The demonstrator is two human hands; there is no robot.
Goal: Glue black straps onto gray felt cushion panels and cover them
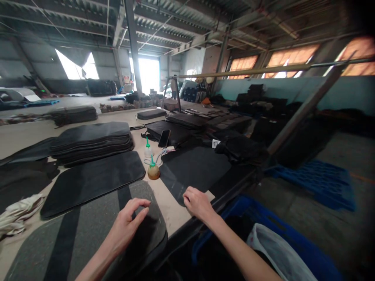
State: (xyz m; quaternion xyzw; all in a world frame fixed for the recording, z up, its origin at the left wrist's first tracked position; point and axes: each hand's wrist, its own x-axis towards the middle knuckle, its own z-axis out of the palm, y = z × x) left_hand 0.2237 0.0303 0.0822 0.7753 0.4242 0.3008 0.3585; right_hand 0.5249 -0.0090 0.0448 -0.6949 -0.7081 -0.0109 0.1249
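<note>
My left hand (133, 214) is over a grey speckled mat (96, 218) with black strips across it, thumb and fingers apart and nothing between them. At the near corner of a black sheet (196, 168), the fingers of my right hand (197, 201) are curled and closed on its edge; the fingertips are partly hidden. Beyond the grey mat lies a black mat (96, 181) with rounded corners. Two squeeze bottles with green nozzles stand between the mats and the sheet: one with brown liquid (153, 171), one whitish (148, 150).
A stack of black mats (92, 142) sits at the back left, a crumpled white cloth (20, 214) at the left edge. A phone (164, 138) rests on dark pieces further back. Below the table's right edge are a blue crate (249, 205) with a white bag (275, 249) and a blue pallet (319, 183).
</note>
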